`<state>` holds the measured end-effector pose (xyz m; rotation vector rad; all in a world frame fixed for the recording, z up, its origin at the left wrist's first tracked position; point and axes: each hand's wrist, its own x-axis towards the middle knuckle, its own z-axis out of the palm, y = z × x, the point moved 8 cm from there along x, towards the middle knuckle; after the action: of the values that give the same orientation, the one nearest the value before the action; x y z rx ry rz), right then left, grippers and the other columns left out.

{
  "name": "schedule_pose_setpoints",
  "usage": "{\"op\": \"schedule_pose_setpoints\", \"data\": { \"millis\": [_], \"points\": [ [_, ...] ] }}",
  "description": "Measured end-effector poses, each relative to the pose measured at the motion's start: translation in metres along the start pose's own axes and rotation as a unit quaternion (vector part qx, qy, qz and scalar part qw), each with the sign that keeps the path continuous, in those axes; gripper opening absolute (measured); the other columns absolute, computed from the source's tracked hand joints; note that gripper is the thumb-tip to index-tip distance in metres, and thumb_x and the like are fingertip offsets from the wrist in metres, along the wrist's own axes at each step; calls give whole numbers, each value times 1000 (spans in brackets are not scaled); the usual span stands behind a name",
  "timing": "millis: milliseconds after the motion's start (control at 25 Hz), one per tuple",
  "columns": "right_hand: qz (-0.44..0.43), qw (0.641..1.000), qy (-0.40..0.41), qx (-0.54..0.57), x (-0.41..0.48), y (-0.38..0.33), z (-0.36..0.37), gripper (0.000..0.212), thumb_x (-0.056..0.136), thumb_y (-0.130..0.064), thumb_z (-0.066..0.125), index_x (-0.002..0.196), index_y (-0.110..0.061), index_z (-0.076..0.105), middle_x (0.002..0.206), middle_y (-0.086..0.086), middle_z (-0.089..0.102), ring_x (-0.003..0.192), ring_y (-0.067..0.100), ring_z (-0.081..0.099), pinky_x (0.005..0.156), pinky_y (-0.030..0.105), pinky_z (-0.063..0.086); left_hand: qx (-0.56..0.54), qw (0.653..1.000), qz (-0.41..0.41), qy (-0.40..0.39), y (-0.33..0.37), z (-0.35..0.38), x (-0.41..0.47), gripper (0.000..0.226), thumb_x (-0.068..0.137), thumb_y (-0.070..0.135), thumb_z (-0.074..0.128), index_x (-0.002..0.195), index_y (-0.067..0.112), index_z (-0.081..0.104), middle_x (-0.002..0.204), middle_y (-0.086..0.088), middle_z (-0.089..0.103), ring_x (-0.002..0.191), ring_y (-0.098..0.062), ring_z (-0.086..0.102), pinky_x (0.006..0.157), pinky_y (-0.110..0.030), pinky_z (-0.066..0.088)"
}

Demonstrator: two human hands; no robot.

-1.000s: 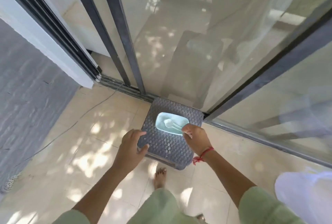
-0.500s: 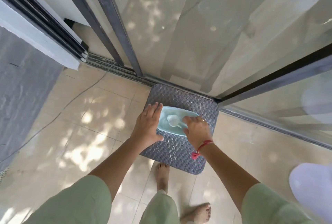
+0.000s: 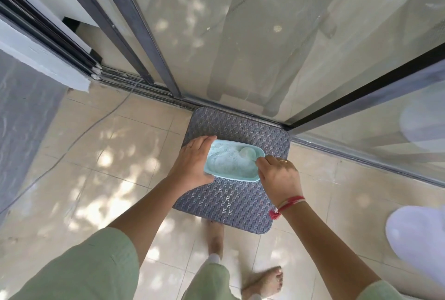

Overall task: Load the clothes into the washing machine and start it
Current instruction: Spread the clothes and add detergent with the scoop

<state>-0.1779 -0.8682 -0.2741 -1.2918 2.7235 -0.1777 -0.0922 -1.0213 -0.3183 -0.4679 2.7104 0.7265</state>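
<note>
Gripping turquoise plastic tub (image 3: 238,178), my left hand (image 3: 192,162) steadies; right hand (image 3: 279,176) pinches pale scoop (image 3: 248,152); jerking risks spilled powder (image 3: 224,160).

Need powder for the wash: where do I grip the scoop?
Pinch the scoop by its handle, from the right: its bowl sits in powder, the handle slants to the rim of the tub where the right hand holds it.

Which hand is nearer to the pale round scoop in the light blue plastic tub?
Right. The right hand pinches the scoop by its handle; the left hand holds the tub on its left side.
</note>
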Motion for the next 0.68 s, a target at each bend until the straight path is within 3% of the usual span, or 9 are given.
{"op": "schedule_pose_setpoints", "data": {
  "millis": [200, 400, 560, 680],
  "points": [
    [72, 996, -16, 53, -5, -4, 11, 22, 60, -4, 80, 64, -13, 60, 47, -2, 53, 33, 19, 48, 37, 21, 40, -11, 1000, 5, 4, 0, -7, -1, 103, 59, 29, 83, 143, 20, 25, 140, 0, 34, 130, -19, 33, 106, -36, 34],
    [65, 995, -25, 74, -4, -16, 10, 17, 65, -11, 79, 63, -20, 65, 49, -5, 60, 52, 20, 57, 59, 28, 45, -19, 1000, 0, -18, -3, -10, -6, 102, 60, 31, 83, 143, 20, 25, 139, -1, 34, 129, -19, 33, 105, -37, 35],
    [82, 979, -78, 167, -1, -31, 20, 7, 85, -18, 65, 87, -19, 72, 70, 2, 70, 65, 24, 64, 78, 34, 49, -20, 1000, 2, -11, -1, -10, -7, 103, 59, 30, 84, 143, 18, 26, 138, -2, 35, 128, -20, 34, 104, -36, 36],
    [185, 940, -124, 259, -5, -18, 31, 15, 89, -23, 61, 98, -17, 71, 82, 1, 71, 73, 19, 63, 70, 24, 49, -20, 1000, 3, -5, -1, -9, -8, 103, 59, 28, 84, 143, 18, 26, 137, -3, 35, 127, -19, 35, 103, -36, 36]
  ]
}}
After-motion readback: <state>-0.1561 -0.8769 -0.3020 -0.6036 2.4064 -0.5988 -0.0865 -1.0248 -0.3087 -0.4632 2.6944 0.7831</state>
